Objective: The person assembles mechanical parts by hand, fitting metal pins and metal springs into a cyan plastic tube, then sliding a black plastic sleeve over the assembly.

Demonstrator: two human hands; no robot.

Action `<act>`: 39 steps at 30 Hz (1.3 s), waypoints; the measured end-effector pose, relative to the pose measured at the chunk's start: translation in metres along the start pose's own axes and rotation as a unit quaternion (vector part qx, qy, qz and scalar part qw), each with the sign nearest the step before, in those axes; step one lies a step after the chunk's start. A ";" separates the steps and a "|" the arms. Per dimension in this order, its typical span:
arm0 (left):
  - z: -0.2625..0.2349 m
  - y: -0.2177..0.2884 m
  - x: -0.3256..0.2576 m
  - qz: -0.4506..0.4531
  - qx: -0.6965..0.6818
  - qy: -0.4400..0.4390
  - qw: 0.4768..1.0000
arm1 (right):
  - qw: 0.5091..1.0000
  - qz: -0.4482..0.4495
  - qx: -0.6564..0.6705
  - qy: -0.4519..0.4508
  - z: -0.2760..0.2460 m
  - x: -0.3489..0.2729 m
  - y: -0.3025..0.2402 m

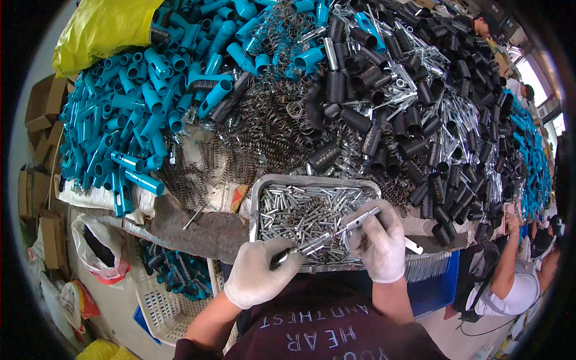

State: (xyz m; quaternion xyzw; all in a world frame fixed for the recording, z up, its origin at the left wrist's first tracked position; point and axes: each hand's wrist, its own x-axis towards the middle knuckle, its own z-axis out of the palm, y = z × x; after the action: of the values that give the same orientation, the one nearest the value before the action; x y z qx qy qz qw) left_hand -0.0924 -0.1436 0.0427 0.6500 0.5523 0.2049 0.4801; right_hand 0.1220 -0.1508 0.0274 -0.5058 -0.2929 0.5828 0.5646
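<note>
We look down at our two white-gloved hands working over a metal tray [257,198] of small silver pins [300,210] at the near edge of the tabletop [198,231]. Our left hand [259,273] is closed around a dark-handled rod [300,249], which points up and to the right. Our right hand [379,243] pinches a slim silver tube [360,220] between fingers and thumb, its end close to the rod's tip, both just above the tray.

Beyond the tray the tabletop is heaped with blue plastic tubes [138,114], dark wire springs [264,129] and black sleeves [414,102].

We judge that the tube could slip from the gloved pinch and vanish among the pins, or fall past the tabletop's near edge onto our lap. The heaps press right up to the tray, so open room exists only above it and toward our body. A white basket [165,300] sits below on our left; another person [510,282] works near on the right.
</note>
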 end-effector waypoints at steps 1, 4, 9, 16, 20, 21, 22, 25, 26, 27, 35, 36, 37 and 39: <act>0.000 -0.004 0.000 -0.001 0.000 0.001 1.000 | 1.000 0.021 0.008 -0.011 -0.001 0.001 -0.003; -0.001 -0.008 0.002 -0.073 -0.176 -0.069 0.979 | 0.999 0.045 0.022 -0.016 -0.002 0.002 -0.007; 0.004 -0.006 0.002 -0.107 -0.187 -0.059 0.975 | 0.991 -0.056 -0.118 0.005 0.002 0.002 -0.004; -0.003 -0.001 0.003 -0.147 -0.184 -0.096 0.967 | 0.999 0.011 -0.022 -0.035 -0.003 0.009 -0.008; 0.002 -0.001 0.003 -0.125 -0.195 -0.074 0.970 | 0.999 -0.006 -0.049 -0.017 0.000 0.011 -0.006; 0.004 -0.001 0.002 -0.113 -0.204 -0.061 0.970 | 0.998 -0.016 -0.064 -0.006 0.001 0.011 -0.005; 0.003 -0.001 0.001 -0.114 -0.204 -0.060 0.970 | 0.998 -0.016 -0.064 -0.007 0.001 0.011 -0.005; 0.001 0.001 0.002 -0.125 -0.209 -0.063 0.968 | 0.999 -0.008 -0.041 -0.012 0.003 0.012 -0.007; 0.001 0.002 0.002 -0.143 -0.208 -0.061 0.966 | 0.999 0.010 -0.035 -0.006 0.004 0.012 -0.008; 0.000 0.002 0.002 -0.160 -0.207 -0.060 0.963 | 0.999 0.028 -0.029 0.001 0.004 0.012 -0.009; 0.003 0.002 0.002 -0.143 -0.215 -0.066 0.964 | 0.999 0.012 -0.041 -0.006 0.004 0.012 -0.008; 0.003 0.002 0.001 -0.136 -0.220 -0.058 0.964 | 0.998 0.004 -0.061 -0.003 0.004 0.013 -0.008; 0.003 0.002 0.001 -0.136 -0.219 -0.058 0.964 | 0.998 0.004 -0.061 -0.003 0.004 0.012 -0.008; 0.002 0.002 0.000 -0.133 -0.220 -0.063 0.964 | 0.998 -0.012 -0.061 -0.004 0.004 0.012 -0.011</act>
State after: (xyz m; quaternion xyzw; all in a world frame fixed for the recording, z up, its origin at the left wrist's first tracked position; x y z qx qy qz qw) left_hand -0.0901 -0.1445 0.0437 0.4606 0.5439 0.2141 0.6680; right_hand 0.1239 -0.1365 0.0355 -0.5335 -0.3361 0.5587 0.5388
